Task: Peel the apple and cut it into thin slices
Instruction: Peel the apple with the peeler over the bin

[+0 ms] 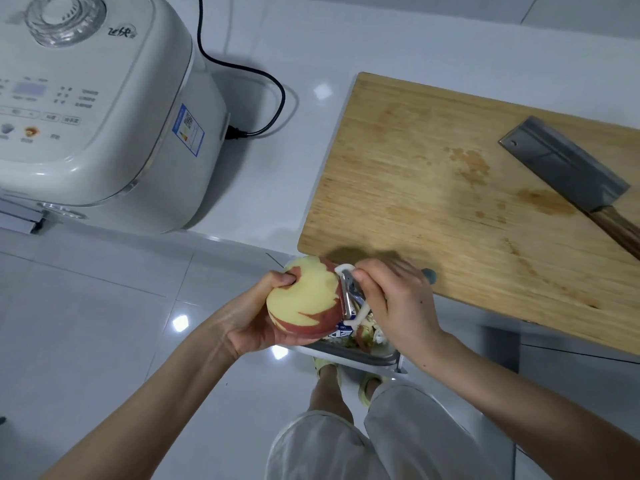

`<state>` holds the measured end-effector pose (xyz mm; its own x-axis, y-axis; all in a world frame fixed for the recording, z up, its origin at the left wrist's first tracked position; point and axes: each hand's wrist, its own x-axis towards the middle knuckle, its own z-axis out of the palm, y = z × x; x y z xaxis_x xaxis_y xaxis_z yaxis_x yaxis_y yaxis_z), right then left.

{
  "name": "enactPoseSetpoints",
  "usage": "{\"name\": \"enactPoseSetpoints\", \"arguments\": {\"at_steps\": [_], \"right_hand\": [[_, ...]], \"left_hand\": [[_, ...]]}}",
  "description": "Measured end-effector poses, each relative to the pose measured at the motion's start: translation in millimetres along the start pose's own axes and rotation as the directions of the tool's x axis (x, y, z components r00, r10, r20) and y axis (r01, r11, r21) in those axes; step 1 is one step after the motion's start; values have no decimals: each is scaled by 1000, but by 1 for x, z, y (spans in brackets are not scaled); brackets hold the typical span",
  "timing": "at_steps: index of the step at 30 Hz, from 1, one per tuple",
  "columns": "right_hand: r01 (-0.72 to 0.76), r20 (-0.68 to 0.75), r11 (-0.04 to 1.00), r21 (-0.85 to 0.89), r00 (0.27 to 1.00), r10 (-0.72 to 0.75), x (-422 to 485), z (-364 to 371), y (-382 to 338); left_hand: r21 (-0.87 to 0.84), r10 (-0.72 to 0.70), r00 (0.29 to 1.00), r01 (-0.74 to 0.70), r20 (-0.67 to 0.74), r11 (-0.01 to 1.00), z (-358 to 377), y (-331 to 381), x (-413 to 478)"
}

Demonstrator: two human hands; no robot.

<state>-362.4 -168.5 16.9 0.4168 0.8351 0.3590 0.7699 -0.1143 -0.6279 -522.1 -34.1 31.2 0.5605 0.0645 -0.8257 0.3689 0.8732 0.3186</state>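
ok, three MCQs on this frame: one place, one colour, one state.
1. Where is the cleaver? A in a sink; B on the board; C on a plate.
2. What colour is the peeler frame? A white; B black; C green.
3. The apple is: A unpeeled; B sliced; C partly peeled.

1 B: its blade lies flat on the board's right part.
2 A: the white frame shows beside the right hand that grips it.
3 C: red skin strips remain among bare flesh, with the apple whole in the left hand.

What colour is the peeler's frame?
White, with a grey metal blade; the peeler shows best in the head view.
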Motion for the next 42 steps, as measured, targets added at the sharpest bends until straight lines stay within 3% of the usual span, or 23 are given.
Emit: {"name": "enactPoseSetpoints", "arguments": {"at_steps": [14, 18, 21, 23, 25, 26, 28, 30, 32, 34, 36, 37, 38, 39, 40, 42], "right_hand": [[-23, 62, 1000, 16, 998, 22, -16, 20, 18], [-44, 212, 990, -134, 975, 72, -33, 27, 31], [-153, 312, 980, -124, 932, 185, -38, 30, 33], [-334, 483, 932, -144, 798, 361, -34, 30, 31], [-514, 673, 831, -212, 540, 506, -27, 29, 27], [-623, 726, 747, -233, 399, 560, -23, 27, 25], [-844, 788, 475, -250, 108, 606, -16, 22, 21], [-921, 824, 241, -305, -129, 552, -10, 16, 22], [-939, 852, 68, -337, -274, 446, -7, 11, 26], [-949, 887, -100, -301, -316, 335, -7, 6, 30], [-957, 911, -190, -220, -271, 312, -7, 2, 28], [-974, 911, -177, -145, -201, 361, -6, 0, 24], [-994, 889, -107, -34, -79, 451, -6, -1, 20], [-995, 830, 40, 95, 101, 548, -5, -2, 15], [-944, 735, 261, 204, 324, 595, -4, -4, 8], [-624, 472, 731, 276, 750, 463, -1, -5, -3]], "left_hand": [[-70, -39, 999, 40, 16, 997, -9, -8, -2], [-108, -22, 999, 27, 46, 994, -12, -6, -2], [-104, -5, 999, 10, 50, 995, -10, -2, -2], [-110, -6, 998, 13, 63, 994, -10, -1, -2], [-124, -2, 997, 12, 81, 992, -11, -2, -3], [-123, 3, 997, 7, 80, 992, -11, -3, -4], [-108, 9, 998, -3, 60, 994, -11, -4, -3], [-92, 11, 1000, -9, 23, 996, -11, -4, 0], [-47, 26, 1000, -26, -14, 999, -11, -3, 2], [16, 46, 998, -45, -37, 999, -11, -1, 4], [73, 54, 997, -49, -60, 996, -12, -1, 5], [89, 53, 996, -47, -68, 995, -12, 0, 5], [97, 53, 996, -46, -75, 994, -12, 0, 5], [97, 57, 995, -49, -81, 994, -11, -1, 6], [94, 54, 995, -46, -83, 995, -11, -1, 6], [70, 45, 996, -39, -74, 997, -11, -1, 8]]}}
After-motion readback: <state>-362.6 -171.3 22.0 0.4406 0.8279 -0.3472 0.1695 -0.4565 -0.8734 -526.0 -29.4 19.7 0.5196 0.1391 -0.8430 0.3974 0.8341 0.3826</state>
